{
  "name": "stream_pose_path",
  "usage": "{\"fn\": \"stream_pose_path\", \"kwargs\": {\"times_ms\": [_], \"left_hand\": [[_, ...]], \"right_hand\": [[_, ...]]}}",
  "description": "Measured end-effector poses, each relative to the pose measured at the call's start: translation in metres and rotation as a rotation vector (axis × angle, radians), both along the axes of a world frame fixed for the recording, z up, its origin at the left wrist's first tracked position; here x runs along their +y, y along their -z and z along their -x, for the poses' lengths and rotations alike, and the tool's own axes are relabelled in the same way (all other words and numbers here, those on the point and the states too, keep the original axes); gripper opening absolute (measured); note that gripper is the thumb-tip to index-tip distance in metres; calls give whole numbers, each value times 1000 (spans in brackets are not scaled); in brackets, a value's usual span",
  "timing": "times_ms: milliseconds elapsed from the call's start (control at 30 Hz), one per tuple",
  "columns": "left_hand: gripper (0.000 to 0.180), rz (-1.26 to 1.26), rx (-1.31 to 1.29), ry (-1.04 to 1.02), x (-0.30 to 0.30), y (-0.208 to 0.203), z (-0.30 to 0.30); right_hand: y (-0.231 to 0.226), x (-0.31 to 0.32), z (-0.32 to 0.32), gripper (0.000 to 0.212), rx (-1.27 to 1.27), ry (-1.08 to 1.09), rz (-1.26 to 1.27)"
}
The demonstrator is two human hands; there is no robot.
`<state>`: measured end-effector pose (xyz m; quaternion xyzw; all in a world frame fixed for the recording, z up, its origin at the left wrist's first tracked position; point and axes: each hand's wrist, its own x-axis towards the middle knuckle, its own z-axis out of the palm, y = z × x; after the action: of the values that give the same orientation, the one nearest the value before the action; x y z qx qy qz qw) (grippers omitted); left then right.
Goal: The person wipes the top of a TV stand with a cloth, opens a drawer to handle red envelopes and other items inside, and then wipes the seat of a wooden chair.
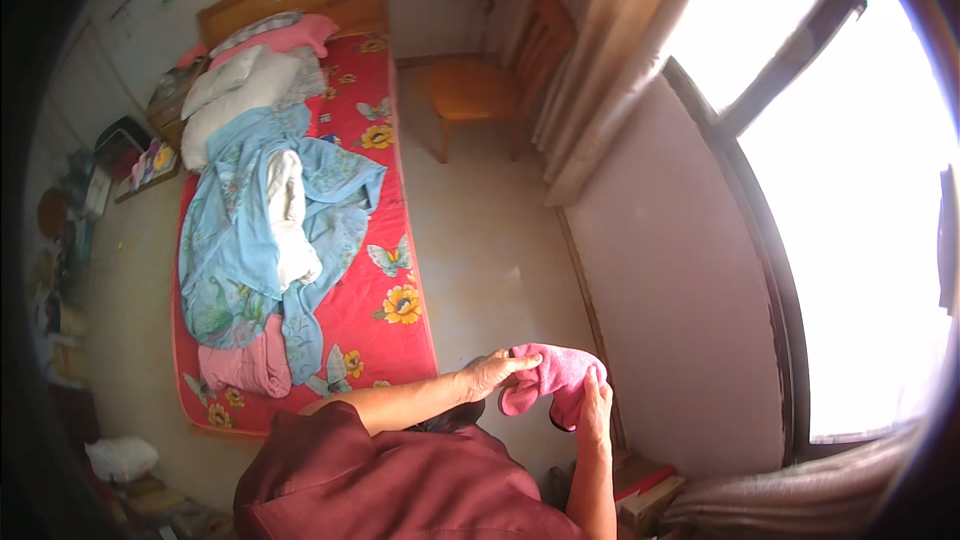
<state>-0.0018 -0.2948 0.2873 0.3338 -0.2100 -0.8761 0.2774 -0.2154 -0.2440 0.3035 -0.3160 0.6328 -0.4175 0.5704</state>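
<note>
A pink cloth (pixel 556 372), perhaps a small towel, hangs in a curve between my hands, with a dark edge showing at its lower end. My left hand (pixel 492 372) pinches its left part, thumb laid along the top. At the other end, my right hand (pixel 597 408) grips the cloth from the right, fingers pointing up. Both hands are held up in front of me, near the foot of the bed and beside the window wall.
To the left stands a bed with a red flowered cover (pixel 375 285), a rumpled blue sheet (pixel 225 210) and pillows (pixel 240 100). A wooden chair (pixel 475 90) is by the curtain (pixel 600 70). Boxes (pixel 645 495) sit low at the right, below the window (pixel 860 240).
</note>
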Motion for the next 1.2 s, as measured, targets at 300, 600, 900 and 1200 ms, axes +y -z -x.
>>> {"fn": "stream_pose_path", "kwargs": {"times_ms": [300,600,900,1200], "left_hand": [[38,198,-836,-258,-103,-38,-65],[36,443,-776,-656,-181,-7,-63],[59,323,-596,-1073,-260,-4,-94],[30,153,-654,-1031,-323,31,-190]], "right_hand": [[6,-171,-47,43,119,-405,111],[-24,-328,-64,32,-194,-599,58],[-4,-468,-127,31,-175,-798,-139],[22,-575,-245,50,-366,-1073,-245]]}}
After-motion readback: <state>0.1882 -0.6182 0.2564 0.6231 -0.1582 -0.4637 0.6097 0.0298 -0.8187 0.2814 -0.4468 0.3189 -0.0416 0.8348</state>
